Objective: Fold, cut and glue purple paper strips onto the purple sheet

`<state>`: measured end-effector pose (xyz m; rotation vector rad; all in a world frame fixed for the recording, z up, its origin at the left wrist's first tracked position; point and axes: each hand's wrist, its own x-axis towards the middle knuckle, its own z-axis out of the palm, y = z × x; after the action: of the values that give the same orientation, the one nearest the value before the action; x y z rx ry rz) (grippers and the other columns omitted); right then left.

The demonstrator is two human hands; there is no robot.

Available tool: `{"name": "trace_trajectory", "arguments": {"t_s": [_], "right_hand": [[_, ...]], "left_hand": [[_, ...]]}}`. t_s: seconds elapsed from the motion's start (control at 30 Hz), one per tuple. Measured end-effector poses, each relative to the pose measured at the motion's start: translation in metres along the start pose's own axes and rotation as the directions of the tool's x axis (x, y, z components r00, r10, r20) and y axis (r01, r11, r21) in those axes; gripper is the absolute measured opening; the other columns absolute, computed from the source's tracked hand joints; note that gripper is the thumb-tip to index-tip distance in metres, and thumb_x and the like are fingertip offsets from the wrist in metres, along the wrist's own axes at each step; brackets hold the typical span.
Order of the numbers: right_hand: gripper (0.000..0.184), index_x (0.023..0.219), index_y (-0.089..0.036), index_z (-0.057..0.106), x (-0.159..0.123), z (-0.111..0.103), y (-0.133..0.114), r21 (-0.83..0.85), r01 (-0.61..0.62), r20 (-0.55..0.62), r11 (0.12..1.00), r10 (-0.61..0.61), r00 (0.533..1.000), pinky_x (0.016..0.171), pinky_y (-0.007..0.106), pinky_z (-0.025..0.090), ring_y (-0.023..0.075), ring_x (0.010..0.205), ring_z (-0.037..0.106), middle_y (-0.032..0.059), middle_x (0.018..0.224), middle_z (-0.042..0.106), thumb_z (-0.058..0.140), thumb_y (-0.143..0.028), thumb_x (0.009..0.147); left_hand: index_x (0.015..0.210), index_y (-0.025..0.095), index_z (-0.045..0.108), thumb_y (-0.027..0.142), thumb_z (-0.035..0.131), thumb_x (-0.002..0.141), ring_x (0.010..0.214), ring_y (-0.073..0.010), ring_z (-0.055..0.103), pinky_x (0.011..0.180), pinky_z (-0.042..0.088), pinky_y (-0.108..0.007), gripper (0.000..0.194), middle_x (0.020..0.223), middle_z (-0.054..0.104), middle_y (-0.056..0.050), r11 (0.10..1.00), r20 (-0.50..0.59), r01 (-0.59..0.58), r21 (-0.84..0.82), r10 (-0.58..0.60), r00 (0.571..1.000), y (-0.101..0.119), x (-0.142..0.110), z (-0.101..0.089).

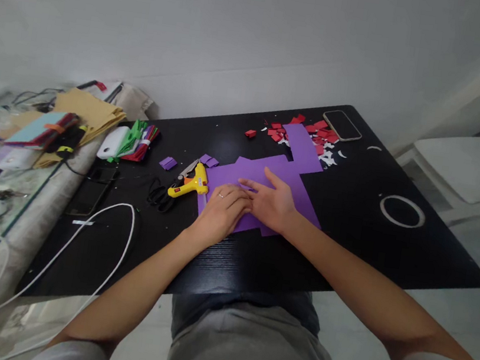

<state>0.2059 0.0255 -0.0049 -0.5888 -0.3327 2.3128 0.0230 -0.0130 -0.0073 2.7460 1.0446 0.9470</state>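
Note:
Purple paper sheets (307, 210) lie overlapped on the black table, and both hands are over them. My left hand (224, 210), with a ring on one finger, is curled palm down with its fingers together. Its fingertips meet the fingers of my right hand, and whatever they may hold is hidden. My right hand (271, 201) is turned partly palm up, thumb apart and fingers stretched, with nothing seen in it. Just left of the sheets lies a yellow glue gun (192, 182), touching their edge. Scissors (162, 194) with black handles are partly under it.
Small purple pieces (168, 163) lie behind the glue gun. Red paper scraps (326, 135), white bits and a phone (342, 126) are at the back right, a tape ring (402, 212) at right. A white cable (127, 236) loops at left, near bundled coloured strips (140, 142).

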Motion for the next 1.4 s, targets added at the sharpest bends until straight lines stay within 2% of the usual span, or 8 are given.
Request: {"name": "trace_trajectory", "arguments": {"t_s": [0.37, 0.47, 0.57, 0.63, 0.77, 0.93, 1.1, 1.4], "right_hand": [[0.042, 0.092, -0.018, 0.071, 0.004, 0.002, -0.008, -0.241, 0.241, -0.196, 0.940, -0.291, 0.937, 0.085, 0.039, 0.060, 0.0264, 0.098, 0.073, 0.0139, 0.109, 0.078, 0.053, -0.056, 0.098], [0.034, 0.087, -0.019, 0.072, 0.009, -0.004, -0.009, -0.416, 0.322, -0.230, 0.851, -0.441, 0.868, 0.079, 0.037, 0.059, 0.0234, 0.088, 0.071, 0.0113, 0.100, 0.077, 0.062, -0.051, 0.092], [0.019, 0.087, -0.021, 0.070, 0.015, -0.013, -0.009, -0.661, 0.360, -0.195, 0.659, -0.614, 0.765, 0.078, 0.040, 0.059, 0.0236, 0.086, 0.071, 0.0093, 0.096, 0.076, 0.067, -0.040, 0.087], [0.012, 0.091, -0.021, 0.070, 0.019, -0.020, -0.007, -0.832, 0.335, -0.100, 0.443, -0.713, 0.694, 0.084, 0.044, 0.060, 0.0257, 0.090, 0.071, 0.0092, 0.097, 0.075, 0.070, -0.030, 0.083], [0.032, 0.112, -0.022, 0.072, 0.021, -0.032, -0.004, -0.961, 0.249, 0.259, -0.123, -0.719, 0.645, 0.104, 0.054, 0.055, 0.0313, 0.115, 0.068, 0.0107, 0.119, 0.075, 0.068, -0.017, 0.081], [0.042, 0.128, -0.023, 0.072, 0.022, -0.040, 0.000, -0.877, 0.207, 0.443, -0.434, -0.563, 0.698, 0.115, 0.058, 0.047, 0.0333, 0.128, 0.063, 0.0112, 0.134, 0.072, 0.067, -0.015, 0.087], [0.022, 0.111, -0.022, 0.077, 0.022, -0.038, 0.001, -0.851, 0.219, 0.482, -0.478, -0.540, 0.690, 0.107, 0.054, 0.051, 0.0304, 0.113, 0.069, 0.0099, 0.115, 0.080, 0.059, -0.019, 0.097], [0.022, 0.103, -0.021, 0.073, 0.014, -0.026, 0.000, -0.946, 0.322, 0.227, -0.020, -0.750, 0.621, 0.081, 0.042, 0.061, 0.0248, 0.084, 0.077, 0.0086, 0.096, 0.081, 0.058, -0.037, 0.099]], "left_hand": [[0.088, 0.020, 0.057, 0.041, 0.036, 0.110, 0.081, -0.0173, 0.059, 0.079, 0.048, -0.030, 0.036, 0.085, 0.063, -0.002, 0.788, 0.245, 0.571, -0.230, -0.521, 0.818, -0.004, -0.057, -0.127], [0.069, 0.020, 0.050, 0.049, 0.045, 0.105, 0.060, -0.0139, 0.051, 0.060, 0.042, -0.026, 0.046, 0.064, 0.053, 0.002, 0.637, 0.582, 0.765, -0.099, -0.587, 0.563, 0.002, -0.096, -0.164], [0.072, 0.019, 0.065, 0.041, 0.061, 0.094, 0.066, -0.0167, 0.063, 0.063, 0.047, -0.025, 0.031, 0.067, 0.066, 0.000, 0.481, 0.930, 0.869, 0.112, -0.358, 0.078, 0.010, -0.125, -0.189], [0.097, 0.025, 0.078, 0.029, 0.074, 0.080, 0.088, -0.0219, 0.072, 0.080, 0.054, -0.029, 0.018, 0.094, 0.079, -0.001, 0.488, 0.963, 0.856, 0.172, -0.267, -0.041, 0.015, -0.133, -0.199], [0.119, 0.032, 0.078, 0.032, 0.079, 0.078, 0.108, -0.0254, 0.071, 0.093, 0.055, -0.034, 0.041, 0.117, 0.078, -0.002, 0.546, 0.944, 0.824, 0.152, -0.328, 0.043, 0.019, -0.122, -0.197], [0.108, 0.024, 0.075, 0.035, 0.058, 0.100, 0.089, -0.0185, 0.071, 0.082, 0.055, -0.030, 0.023, 0.102, 0.077, -0.004, 0.750, 0.748, 0.661, -0.023, -0.426, 0.509, 0.011, -0.077, -0.151], [0.114, 0.019, 0.071, 0.019, 0.065, 0.096, 0.113, -0.0263, 0.067, 0.104, 0.052, -0.042, 0.019, 0.121, 0.072, -0.010, 0.942, 0.506, 0.332, 0.044, -0.308, 0.806, -0.008, -0.028, -0.089], [0.108, 0.018, 0.072, 0.026, 0.054, 0.105, 0.102, -0.0254, 0.070, 0.097, 0.053, -0.041, 0.020, 0.107, 0.075, -0.010, 0.985, 0.485, 0.172, 0.029, -0.164, 0.859, -0.034, -0.003, -0.045]]}}
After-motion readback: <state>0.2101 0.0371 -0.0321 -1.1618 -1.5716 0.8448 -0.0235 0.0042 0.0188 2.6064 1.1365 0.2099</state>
